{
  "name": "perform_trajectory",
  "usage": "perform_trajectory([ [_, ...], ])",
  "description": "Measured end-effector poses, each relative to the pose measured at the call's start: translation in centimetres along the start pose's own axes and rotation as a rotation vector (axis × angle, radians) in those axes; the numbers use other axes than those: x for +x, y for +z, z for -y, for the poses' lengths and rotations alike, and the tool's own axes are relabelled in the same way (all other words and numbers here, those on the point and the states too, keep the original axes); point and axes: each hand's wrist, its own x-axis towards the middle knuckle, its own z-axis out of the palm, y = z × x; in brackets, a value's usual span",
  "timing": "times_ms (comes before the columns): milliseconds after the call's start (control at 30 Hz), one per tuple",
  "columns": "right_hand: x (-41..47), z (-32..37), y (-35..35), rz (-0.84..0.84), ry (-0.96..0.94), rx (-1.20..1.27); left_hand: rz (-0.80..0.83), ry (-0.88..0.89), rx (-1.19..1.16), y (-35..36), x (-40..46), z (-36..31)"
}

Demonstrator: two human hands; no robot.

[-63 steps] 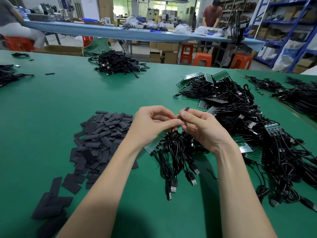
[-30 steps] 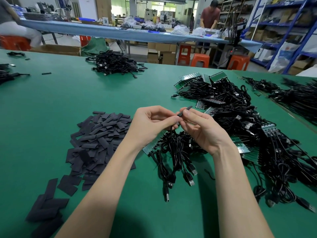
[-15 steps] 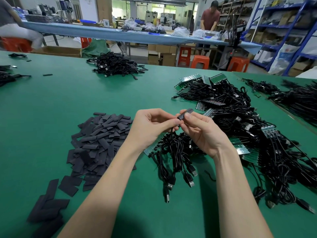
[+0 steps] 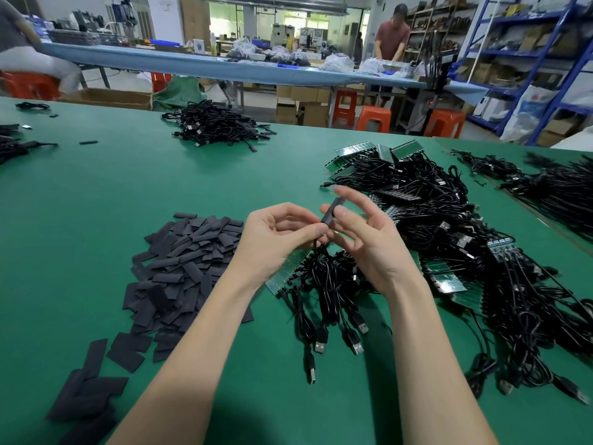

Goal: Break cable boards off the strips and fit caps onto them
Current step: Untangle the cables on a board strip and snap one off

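Above the green table [image 4: 96,203], my left hand [image 4: 279,236] pinches a black cable just below a dark cap [image 4: 332,210] that sits on the cable's board end. My right hand [image 4: 365,239] is beside it, fingers spread and loosely extended, thumb touching the cap. Beneath my hands lies a green board strip [image 4: 285,271] with several black USB cables [image 4: 333,303] hanging from it. A heap of flat black caps [image 4: 189,258] lies to the left.
A big tangle of cables on green strips [image 4: 449,239] fills the right side. A finished cable pile [image 4: 218,123] lies at the far centre. More cables [image 4: 558,184] sit at the far right. Loose caps [image 4: 86,399] lie near the front left edge.
The cap now stands further up over the board end, tilted up to the right. My right fingers have spread apart from their earlier pinch; my left hand keeps its hold on the cable.
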Motion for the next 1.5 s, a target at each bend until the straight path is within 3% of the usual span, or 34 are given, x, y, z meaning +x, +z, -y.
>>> perform_trajectory([
  [467,-0.1,-0.1,0.8,-0.110,-0.152,0.012,-0.007,-0.020,-0.015,0.0,0.0,0.5],
  [1500,0.2,-0.1,1.6,-0.250,-0.103,0.038,-0.026,-0.021,0.005,0.5,0.3,0.3],
])
